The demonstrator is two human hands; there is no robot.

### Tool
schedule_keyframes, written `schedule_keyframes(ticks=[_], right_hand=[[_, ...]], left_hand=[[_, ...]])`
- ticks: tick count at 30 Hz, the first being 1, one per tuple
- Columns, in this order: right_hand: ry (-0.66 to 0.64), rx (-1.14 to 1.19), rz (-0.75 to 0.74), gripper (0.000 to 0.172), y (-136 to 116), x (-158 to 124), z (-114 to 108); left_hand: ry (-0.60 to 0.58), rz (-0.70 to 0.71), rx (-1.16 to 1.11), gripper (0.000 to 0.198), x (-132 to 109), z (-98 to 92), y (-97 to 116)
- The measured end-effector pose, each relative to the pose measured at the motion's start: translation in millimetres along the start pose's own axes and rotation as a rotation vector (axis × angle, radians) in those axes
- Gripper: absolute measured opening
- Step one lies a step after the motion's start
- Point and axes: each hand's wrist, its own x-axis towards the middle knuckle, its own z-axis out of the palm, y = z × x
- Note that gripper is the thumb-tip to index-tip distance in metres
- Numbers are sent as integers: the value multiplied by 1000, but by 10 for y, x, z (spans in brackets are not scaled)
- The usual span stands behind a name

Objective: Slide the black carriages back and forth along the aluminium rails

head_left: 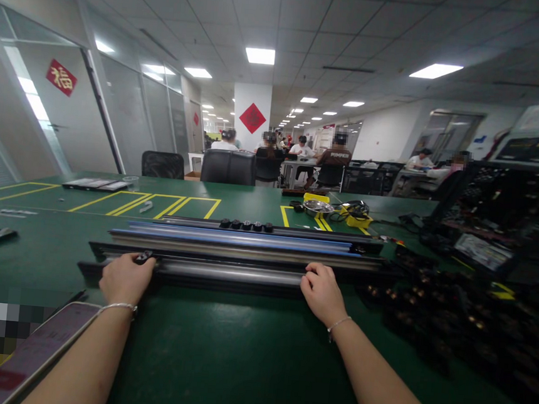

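Several long metal rails lie parallel across the green table. My left hand (127,276) is closed at the left part of the nearest rail (230,274), with a small black piece (143,257) at its thumb and fingertips. Toward the right end of that rail, my right hand (323,289) rests with its fingers curled round the edge. Behind it lie a grey rail (241,250) and a blue-edged rail (247,238). Small black round parts (247,225) sit in a row on the farthest rail. The fingertips' undersides are hidden.
A pile of dark parts (430,310) covers the table's right side, near an equipment case (487,246). Behind the rails are a metal bowl (318,207) and a yellow tray with cables (357,218). A framed panel (48,352) lies at the lower left. People sit farther back.
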Motion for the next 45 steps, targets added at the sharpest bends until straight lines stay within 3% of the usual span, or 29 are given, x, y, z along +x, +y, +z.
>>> schedule_keyframes(ticks=[45], right_hand=[[-12, 4, 2, 28, -7, 8, 5]], left_hand=[[-25, 131, 66, 49, -164, -39, 198]])
